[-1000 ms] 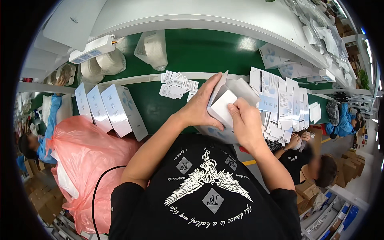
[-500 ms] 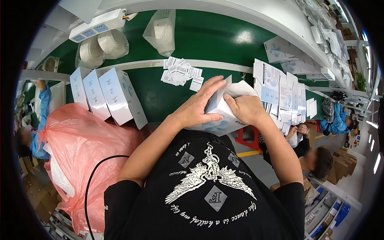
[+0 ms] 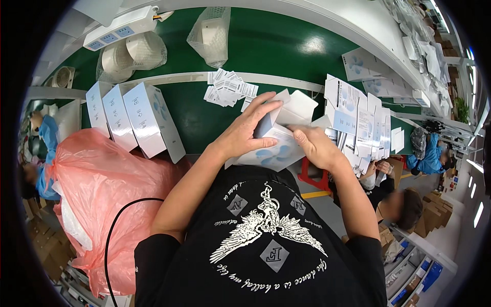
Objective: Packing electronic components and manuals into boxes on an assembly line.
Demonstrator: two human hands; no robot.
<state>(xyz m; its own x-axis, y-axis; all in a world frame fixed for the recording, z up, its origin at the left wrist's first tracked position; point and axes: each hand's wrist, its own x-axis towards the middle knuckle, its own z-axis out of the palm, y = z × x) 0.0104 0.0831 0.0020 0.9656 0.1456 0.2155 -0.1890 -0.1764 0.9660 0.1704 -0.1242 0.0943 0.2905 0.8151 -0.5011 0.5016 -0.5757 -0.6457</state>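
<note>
A white and pale-blue folding carton [image 3: 277, 153] is held against my waist at the near edge of the bench, its end flaps standing up. My left hand [image 3: 246, 132] grips the carton's left side, fingers over the far edge and thumb on the near panel. At the opposite end, my right hand [image 3: 318, 147] holds the right edge, thumb pointing inward near the flaps. The inside of the carton is mostly hidden. Beyond my hands lies a loose pile of white printed labels [image 3: 228, 88].
Several upright cartons [image 3: 146, 120] stand at the left above a pink plastic bag [image 3: 112, 189]. Flattened cartons [image 3: 353, 115] are stacked at the right. Bubble-wrapped white items [image 3: 209, 38] and a power strip [image 3: 120, 31] sit at the back. Another person [image 3: 401, 207] sits at the right.
My right hand has slid down and outward from the carton's top. The white flaps now stand more exposed, and more of the blue-patterned near panel shows.
</note>
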